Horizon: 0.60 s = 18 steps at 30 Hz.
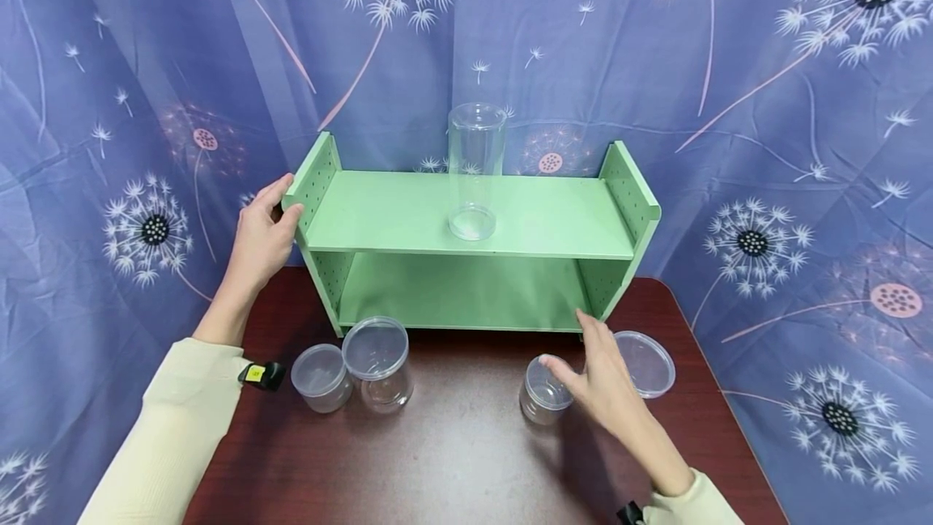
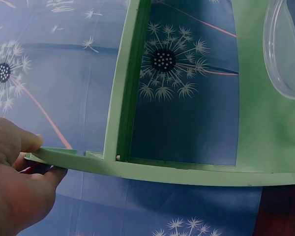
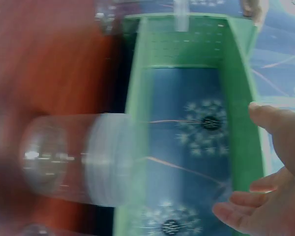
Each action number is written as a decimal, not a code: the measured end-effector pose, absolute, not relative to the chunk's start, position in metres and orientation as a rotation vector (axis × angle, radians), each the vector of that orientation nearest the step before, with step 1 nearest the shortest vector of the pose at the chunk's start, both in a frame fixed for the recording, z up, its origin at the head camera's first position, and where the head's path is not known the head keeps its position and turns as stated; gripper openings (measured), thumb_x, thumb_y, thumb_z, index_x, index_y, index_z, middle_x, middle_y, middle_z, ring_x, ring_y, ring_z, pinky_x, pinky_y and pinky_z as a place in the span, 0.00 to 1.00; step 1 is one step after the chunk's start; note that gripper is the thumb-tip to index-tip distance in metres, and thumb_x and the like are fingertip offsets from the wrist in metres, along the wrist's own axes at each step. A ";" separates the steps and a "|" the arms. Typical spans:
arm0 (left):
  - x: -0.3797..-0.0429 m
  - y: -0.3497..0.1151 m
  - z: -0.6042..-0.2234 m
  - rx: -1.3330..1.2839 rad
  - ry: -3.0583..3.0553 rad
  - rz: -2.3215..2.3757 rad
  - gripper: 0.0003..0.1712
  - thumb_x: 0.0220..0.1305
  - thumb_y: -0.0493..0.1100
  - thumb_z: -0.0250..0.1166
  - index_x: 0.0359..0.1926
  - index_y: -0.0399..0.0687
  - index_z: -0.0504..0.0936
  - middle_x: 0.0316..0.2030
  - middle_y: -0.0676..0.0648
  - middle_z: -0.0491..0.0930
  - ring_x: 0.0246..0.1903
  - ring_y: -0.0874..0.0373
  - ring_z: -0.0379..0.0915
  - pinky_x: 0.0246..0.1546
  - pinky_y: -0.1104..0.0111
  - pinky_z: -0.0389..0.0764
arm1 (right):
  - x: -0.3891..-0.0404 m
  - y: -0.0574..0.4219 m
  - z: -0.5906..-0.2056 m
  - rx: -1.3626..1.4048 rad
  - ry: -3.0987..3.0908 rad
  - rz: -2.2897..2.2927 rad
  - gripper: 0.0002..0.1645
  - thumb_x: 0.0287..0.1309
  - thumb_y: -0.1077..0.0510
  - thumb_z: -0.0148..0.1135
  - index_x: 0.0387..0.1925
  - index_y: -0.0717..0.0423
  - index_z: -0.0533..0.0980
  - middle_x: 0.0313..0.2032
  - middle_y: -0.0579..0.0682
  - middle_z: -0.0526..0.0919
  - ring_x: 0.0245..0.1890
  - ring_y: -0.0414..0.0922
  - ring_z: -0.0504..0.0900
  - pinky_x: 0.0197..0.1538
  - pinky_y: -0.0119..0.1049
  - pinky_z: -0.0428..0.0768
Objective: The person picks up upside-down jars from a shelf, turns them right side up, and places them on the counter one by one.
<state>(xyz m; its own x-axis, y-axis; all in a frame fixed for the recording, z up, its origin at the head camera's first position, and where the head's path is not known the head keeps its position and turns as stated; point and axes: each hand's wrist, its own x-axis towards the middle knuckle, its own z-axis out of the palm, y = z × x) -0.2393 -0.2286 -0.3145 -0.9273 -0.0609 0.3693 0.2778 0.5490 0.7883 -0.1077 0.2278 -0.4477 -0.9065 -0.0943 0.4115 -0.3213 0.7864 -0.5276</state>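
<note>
My left hand (image 1: 266, 233) grips the upper end of the left side panel of a green two-tier shelf (image 1: 394, 209). In the left wrist view the thumb lies over the panel's edge (image 2: 73, 160) and fingers curl beneath it. A tall clear jar (image 1: 476, 160) stands upright on the upper tier. With fingers extended and holding nothing, my right hand (image 1: 605, 371) is in front of the shelf's right end. Its thumb overlaps a small lidded clear jar (image 1: 543, 407) in the head view. Behind that wrist shows a round clear disc (image 1: 649, 363), partly hidden.
Two more clear jars, a short one (image 1: 321, 383) and a taller one (image 1: 375, 351), stand side by side before the shelf's left end. The dark red table (image 1: 452, 460) ends in a rounded corner at right. Blue dandelion-print cloth (image 1: 554, 96) hangs close behind and beside it.
</note>
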 end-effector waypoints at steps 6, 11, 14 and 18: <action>-0.239 -0.229 -0.314 -0.162 -2.453 -1.331 0.32 0.80 0.42 0.54 0.79 0.44 0.60 0.78 0.43 0.58 0.67 0.49 0.64 0.63 0.59 0.71 | -0.123 0.231 -0.402 0.325 -2.498 0.976 0.49 0.61 0.51 0.75 0.74 0.68 0.62 0.63 0.66 0.75 0.56 0.60 0.77 0.54 0.58 0.78; -0.239 -0.229 -0.314 -0.168 -2.461 -1.337 0.32 0.80 0.41 0.53 0.80 0.43 0.59 0.78 0.43 0.57 0.70 0.49 0.62 0.65 0.57 0.69 | -0.138 0.232 -0.362 0.351 -2.434 1.017 0.46 0.62 0.53 0.74 0.74 0.66 0.63 0.61 0.63 0.77 0.50 0.59 0.80 0.51 0.55 0.79; -0.239 -0.228 -0.314 -0.169 -2.462 -1.330 0.32 0.80 0.40 0.52 0.79 0.42 0.59 0.78 0.42 0.57 0.71 0.48 0.60 0.66 0.56 0.69 | -0.150 0.232 -0.341 0.372 -2.418 1.045 0.45 0.63 0.53 0.73 0.74 0.66 0.63 0.62 0.65 0.77 0.54 0.60 0.80 0.54 0.56 0.79; -0.239 -0.227 -0.314 -0.164 -2.459 -1.312 0.31 0.80 0.39 0.53 0.79 0.41 0.59 0.78 0.42 0.58 0.70 0.48 0.61 0.64 0.56 0.69 | -0.167 0.232 -0.318 0.380 -2.413 1.105 0.45 0.66 0.52 0.71 0.75 0.66 0.62 0.63 0.64 0.76 0.62 0.59 0.76 0.59 0.56 0.78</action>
<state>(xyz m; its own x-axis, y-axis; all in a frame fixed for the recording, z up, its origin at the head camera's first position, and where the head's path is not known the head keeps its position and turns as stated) -0.2387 -0.2269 -0.3139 -0.9327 -0.0610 0.3554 0.2613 0.5648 0.7828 -0.1667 0.2316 -0.3185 -0.8578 -0.0591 0.5105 -0.4251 0.6398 -0.6403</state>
